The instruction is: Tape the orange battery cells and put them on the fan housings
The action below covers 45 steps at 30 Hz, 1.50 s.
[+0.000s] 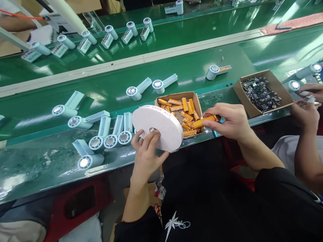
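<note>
My left hand grips a large roll of white tape, tilted on edge, with fingertips at its core. Between the thumb and fingers of my right hand is an orange cylindrical battery with thin wires. It is held above the right side of a cardboard box of similar orange batteries. The roll hides the box's left front part. Something blue shows partly under my right hand. Left of the roll, light blue handheld fan housings with trough-like handles lie close together.
More fan housings lie on the green belt. A cardboard box of small circuit boards stands at right, beside a co-worker's hands. Behind a pale divider rail, several fans stand by white-labelled blocks.
</note>
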{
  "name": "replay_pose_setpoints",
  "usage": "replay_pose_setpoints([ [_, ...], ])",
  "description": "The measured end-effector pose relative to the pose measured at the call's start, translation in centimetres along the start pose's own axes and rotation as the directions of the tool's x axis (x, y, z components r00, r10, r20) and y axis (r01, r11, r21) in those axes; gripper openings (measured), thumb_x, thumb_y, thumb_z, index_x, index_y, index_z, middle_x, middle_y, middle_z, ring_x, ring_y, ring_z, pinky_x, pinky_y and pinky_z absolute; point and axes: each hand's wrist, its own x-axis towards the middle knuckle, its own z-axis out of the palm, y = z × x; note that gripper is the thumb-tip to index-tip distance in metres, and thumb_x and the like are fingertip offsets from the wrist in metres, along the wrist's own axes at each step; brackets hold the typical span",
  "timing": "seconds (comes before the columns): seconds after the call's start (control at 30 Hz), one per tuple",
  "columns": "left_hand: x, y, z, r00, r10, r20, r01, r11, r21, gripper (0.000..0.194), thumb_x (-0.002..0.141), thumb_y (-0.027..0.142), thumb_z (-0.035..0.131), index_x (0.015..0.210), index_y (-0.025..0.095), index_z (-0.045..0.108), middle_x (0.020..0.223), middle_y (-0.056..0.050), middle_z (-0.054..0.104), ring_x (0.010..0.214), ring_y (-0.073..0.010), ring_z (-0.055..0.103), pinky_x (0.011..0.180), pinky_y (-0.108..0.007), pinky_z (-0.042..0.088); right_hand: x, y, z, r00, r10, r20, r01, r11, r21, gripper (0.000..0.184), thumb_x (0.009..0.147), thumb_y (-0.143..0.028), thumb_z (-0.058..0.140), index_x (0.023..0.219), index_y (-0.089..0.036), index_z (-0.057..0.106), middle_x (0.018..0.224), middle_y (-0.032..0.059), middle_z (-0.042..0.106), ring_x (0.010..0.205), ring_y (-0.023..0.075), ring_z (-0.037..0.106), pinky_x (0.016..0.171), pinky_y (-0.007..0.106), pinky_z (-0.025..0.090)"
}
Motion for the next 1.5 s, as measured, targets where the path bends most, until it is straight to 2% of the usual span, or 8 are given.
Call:
replay_pose_setpoints([
  [0.13,0.2,0.4,0.1,1.000,0.013,0.011,-0.013,1.000,0.009,0.054,0.088,0.023,0.078,0.138,0.023,0.060,0.132,-0.014,0.073,0.148,-0.0442,0.047,0.122,-0.060,0.043,-0.3,0.2,-0.7,0.996,-0.056,-0.067,0.054,0.998,-0.029,0.014,0.096,-0.042,0.083,0.098,-0.028,0.082,0.085,0.0027,0.079,0.069,0.0182,0.069,0.067,0.033,0.060],
  [0.4,0.7,1.4,0.1,0.998,0.035,0.053,-0.035,0.999,0.014,0.054,0.090,0.023,0.080,0.141,0.022,0.062,0.133,-0.015,0.074,0.150,-0.0439,0.043,0.111,-0.052,0.051,-2.5,1.4,1.2,0.982,0.164,-0.093,-0.098,0.863,0.495,0.052,0.084,-0.058,0.097,0.124,-0.029,0.081,0.105,0.0048,0.083,0.092,0.0253,0.083,0.078,0.037,0.072],
  [0.6,0.8,2.0,0.0,0.996,0.059,0.069,-0.063,0.996,0.056,0.055,0.091,0.020,0.079,0.143,0.025,0.065,0.133,-0.012,0.076,0.149,-0.0422,0.046,0.114,-0.052,0.048,-2.6,0.4,0.5,0.981,0.036,-0.192,0.003,0.980,0.201,0.017,0.094,-0.034,0.091,0.111,-0.031,0.089,0.100,0.0011,0.087,0.082,0.0224,0.084,0.080,0.034,0.073],
  [0.77,1.3,2.7,0.3,0.991,0.112,0.071,-0.118,0.990,0.078,0.060,0.091,0.016,0.078,0.149,0.025,0.065,0.133,-0.010,0.078,0.148,-0.0390,0.048,0.122,-0.052,0.043,-2.6,0.1,1.1,0.991,-0.060,-0.123,0.068,0.996,0.060,0.017,0.096,-0.026,0.088,0.112,-0.032,0.090,0.100,0.0000,0.088,0.083,0.0210,0.084,0.080,0.033,0.072],
  [0.9,1.8,2.8,0.4,0.990,0.120,0.069,-0.127,0.986,0.111,0.069,0.089,0.013,0.075,0.155,0.030,0.063,0.134,-0.008,0.079,0.143,-0.0401,0.052,0.120,-0.057,0.044,-2.8,0.1,1.7,0.984,0.059,-0.167,-0.044,0.995,0.092,0.012,0.100,-0.040,0.084,0.099,-0.030,0.089,0.096,0.0013,0.087,0.083,0.0239,0.084,0.080,0.038,0.073],
  [1.07,1.9,2.7,0.5,0.996,0.091,0.023,-0.094,0.983,0.158,0.073,0.087,0.015,0.076,0.157,0.032,0.063,0.133,-0.008,0.080,0.137,-0.0414,0.051,0.116,-0.060,0.045,-2.9,0.5,1.3,0.859,0.340,-0.383,-0.159,0.888,0.431,0.046,0.111,-0.068,0.055,0.112,-0.029,0.080,0.099,0.0056,0.086,0.082,0.0231,0.083,0.077,0.040,0.072],
  [1.23,2.1,2.9,0.7,0.995,0.098,0.029,-0.101,0.986,0.131,0.074,0.089,0.012,0.076,0.159,0.030,0.063,0.135,-0.008,0.079,0.136,-0.0397,0.048,0.114,-0.056,0.044,-3.1,1.4,1.6,0.960,0.273,0.060,-0.272,0.860,0.432,0.057,0.088,-0.063,0.089,0.128,-0.024,0.078,0.128,0.0083,0.083,0.113,0.0264,0.080,0.101,0.039,0.067],
  [1.5,3.1,2.5,-0.2,0.989,0.142,0.034,-0.145,0.971,0.191,0.073,0.097,0.016,0.074,0.164,0.038,0.057,0.139,-0.001,0.079,0.131,-0.0367,0.046,0.121,-0.060,0.038,-1.6,1.3,-1.0,0.910,0.264,0.321,-0.339,0.918,0.205,0.020,0.091,-0.037,0.086,0.093,-0.018,0.083,0.073,-0.0023,0.075,0.073,0.0156,0.071,0.070,0.024,0.055],
])
